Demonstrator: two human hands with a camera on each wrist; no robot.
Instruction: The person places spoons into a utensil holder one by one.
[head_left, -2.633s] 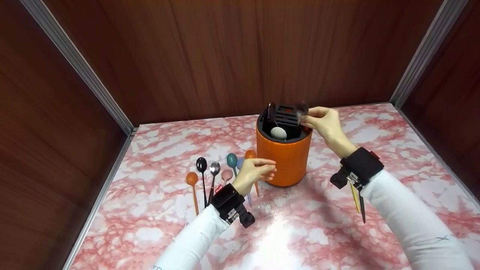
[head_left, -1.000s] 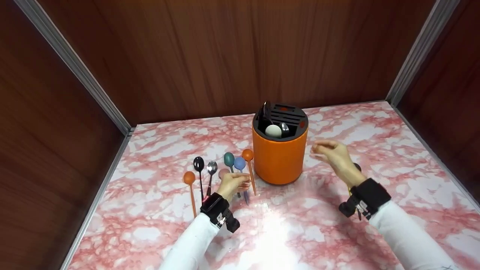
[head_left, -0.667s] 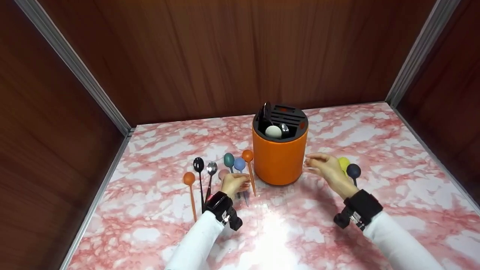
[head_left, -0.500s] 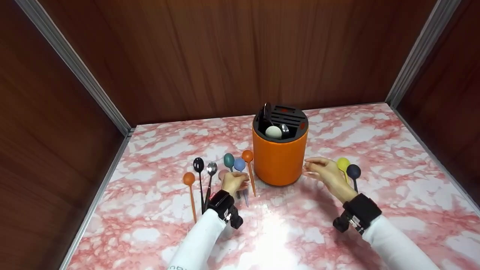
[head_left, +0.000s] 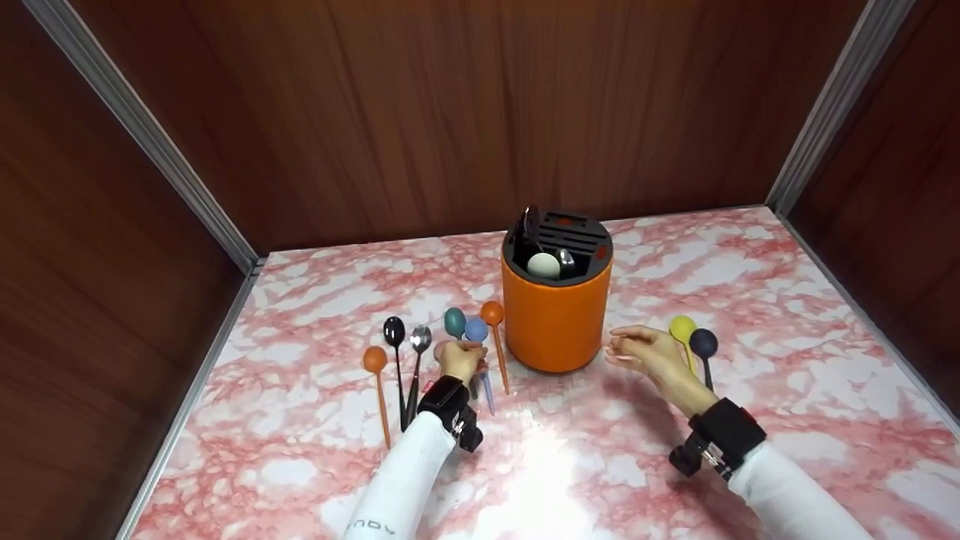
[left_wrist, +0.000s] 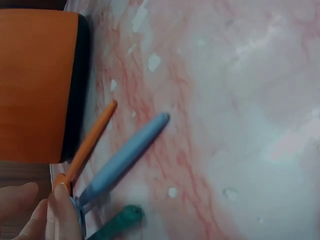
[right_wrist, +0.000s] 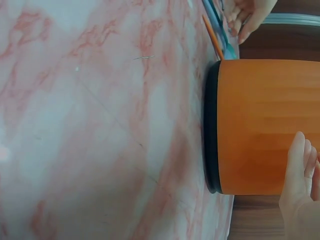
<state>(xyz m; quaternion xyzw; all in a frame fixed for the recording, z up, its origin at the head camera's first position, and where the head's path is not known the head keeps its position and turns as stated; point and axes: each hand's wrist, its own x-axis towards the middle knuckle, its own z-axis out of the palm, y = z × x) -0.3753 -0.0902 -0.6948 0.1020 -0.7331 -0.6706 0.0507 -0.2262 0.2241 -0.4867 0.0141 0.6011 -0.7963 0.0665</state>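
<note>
An orange round utensil holder (head_left: 555, 322) with a black slotted top stands mid-table. A white spoon (head_left: 544, 265), a shiny silver spoon (head_left: 566, 261) and a dark utensil (head_left: 530, 225) stick up in it. My left hand (head_left: 462, 360) hovers low over several spoons left of the holder: a teal spoon (head_left: 454, 321), a blue spoon (head_left: 476, 330) and a mostly covered pink spoon (head_left: 439, 349). In the left wrist view its loosely bent fingers (left_wrist: 65, 212) are by the blue spoon's handle; contact is unclear. My right hand (head_left: 651, 358) holds nothing, fingers extended beside the holder's right side.
Close to the holder's left lies an orange spoon (head_left: 492, 313). Further left are another orange spoon (head_left: 375, 359), a black spoon (head_left: 394, 331) and a silver-headed spoon (head_left: 421, 339). A yellow spoon (head_left: 682, 330) and a dark blue spoon (head_left: 704, 343) lie right. Wood panels (head_left: 420, 120) enclose the table.
My right hand has let go of the silver spoon in the holder and come down beside its right side. My left hand has shifted left and down, over the teal, blue and pink spoons.
</note>
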